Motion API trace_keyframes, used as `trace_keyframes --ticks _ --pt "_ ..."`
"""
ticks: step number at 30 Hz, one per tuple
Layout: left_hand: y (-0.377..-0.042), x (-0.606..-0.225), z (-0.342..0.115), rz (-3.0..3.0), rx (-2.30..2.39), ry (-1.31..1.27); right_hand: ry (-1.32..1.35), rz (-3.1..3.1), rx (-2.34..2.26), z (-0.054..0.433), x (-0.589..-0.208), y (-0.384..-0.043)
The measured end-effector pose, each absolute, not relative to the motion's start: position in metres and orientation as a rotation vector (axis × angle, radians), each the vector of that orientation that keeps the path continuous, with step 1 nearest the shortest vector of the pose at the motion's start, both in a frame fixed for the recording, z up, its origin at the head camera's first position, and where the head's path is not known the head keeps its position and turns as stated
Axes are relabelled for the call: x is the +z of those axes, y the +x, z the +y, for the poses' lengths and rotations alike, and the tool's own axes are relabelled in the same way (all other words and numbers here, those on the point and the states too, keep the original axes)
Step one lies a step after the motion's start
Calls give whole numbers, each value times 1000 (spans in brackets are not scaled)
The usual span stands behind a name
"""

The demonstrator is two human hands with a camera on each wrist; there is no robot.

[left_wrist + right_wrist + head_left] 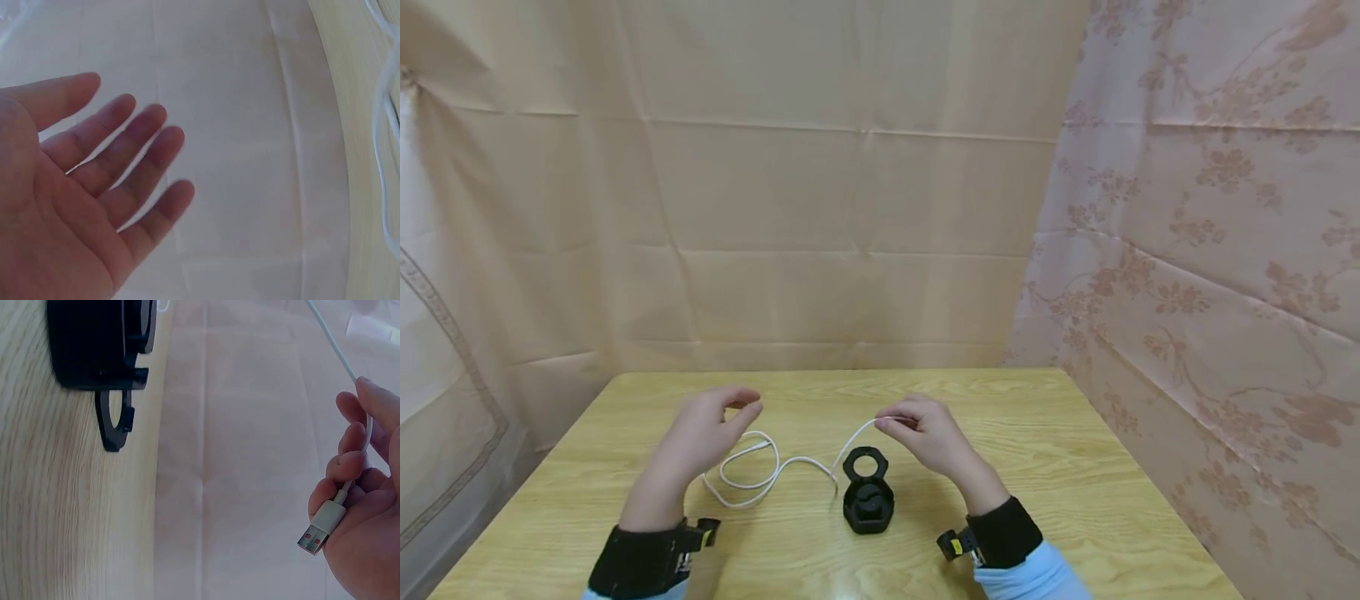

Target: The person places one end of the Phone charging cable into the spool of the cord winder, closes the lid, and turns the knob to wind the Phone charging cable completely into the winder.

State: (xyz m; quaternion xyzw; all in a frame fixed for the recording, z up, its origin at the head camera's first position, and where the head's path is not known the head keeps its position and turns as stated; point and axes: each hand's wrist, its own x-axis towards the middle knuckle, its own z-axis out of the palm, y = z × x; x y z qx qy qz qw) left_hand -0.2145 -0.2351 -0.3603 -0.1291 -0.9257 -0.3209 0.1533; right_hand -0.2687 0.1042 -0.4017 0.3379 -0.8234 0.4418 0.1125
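A white USB cable (812,459) lies in loose loops on the table, and one end rises into my right hand (928,433). In the right wrist view, thumb and fingers pinch the cord, and its USB plug (322,526) pokes out below the curled fingers. My left hand (711,429) hovers above the cable's loops at the left, holding nothing. Its fingers (147,150) are spread and slightly bent in the left wrist view. Between the hands stands a black hexagonal case (868,507) with its ring-shaped lid (865,462) flipped up toward the back.
The light wooden table (1000,467) ends at a beige curtain (812,208) behind. A floral curtain (1210,250) hangs along the right side. Black straps with small cameras sit on both wrists.
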Motion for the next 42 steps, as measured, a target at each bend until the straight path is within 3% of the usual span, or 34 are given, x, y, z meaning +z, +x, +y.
trace_keyframes --ticks 14,27,36,42 --pt "-226 -373 -154 -2687 -1269 -706 1013 -2434 1366 95 -402 -261" --pt "-232 -396 -138 -2684 -1631 -896 1039 -2435 1314 93 -406 -262" --pt "-233 -400 -132 -2658 -1836 -838 1041 -2429 1320 95 -406 -261" --pt "-233 -399 -136 -2701 -1670 -805 1065 -2442 1350 97 -404 -260"
